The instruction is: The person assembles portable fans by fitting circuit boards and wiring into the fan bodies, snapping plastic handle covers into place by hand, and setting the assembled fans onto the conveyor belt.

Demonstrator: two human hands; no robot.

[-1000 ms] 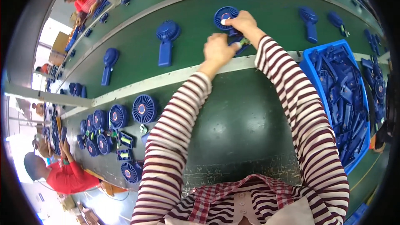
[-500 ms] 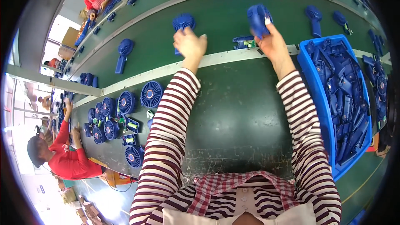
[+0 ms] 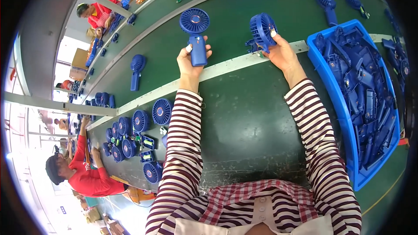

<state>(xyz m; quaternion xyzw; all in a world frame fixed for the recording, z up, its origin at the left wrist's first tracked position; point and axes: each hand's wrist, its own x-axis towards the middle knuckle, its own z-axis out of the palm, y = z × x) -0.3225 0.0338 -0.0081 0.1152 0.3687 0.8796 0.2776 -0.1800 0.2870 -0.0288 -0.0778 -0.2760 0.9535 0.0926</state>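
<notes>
My left hand (image 3: 188, 64) is closed around the handle of a blue handheld fan (image 3: 199, 53), held upright over the green belt with its round grille facing me. In my right hand (image 3: 284, 55) is a blue fan head (image 3: 263, 29), tilted so its slatted side shows. My thumb presses on its rim, and the other fingers are partly hidden behind it. Just left of the fan head's lower end is a small dark blue and green part (image 3: 251, 46); whether it hangs from the fan head or lies on the belt I cannot tell.
A blue bin (image 3: 351, 148) full of blue casings stands at my right. Several fan heads (image 3: 140, 121) sit on the dark worktable (image 3: 248, 126) at left. More fans (image 3: 137, 63) lie on the belt (image 3: 230, 13) beyond a white rail (image 3: 235, 66). A co-worker in red (image 3: 93, 176) sits at far left.
My left hand has taken hold of the fan from the belt and lifted it upright. My right hand has turned its fan head sideways and moved slightly left. The view has shifted a little.
</notes>
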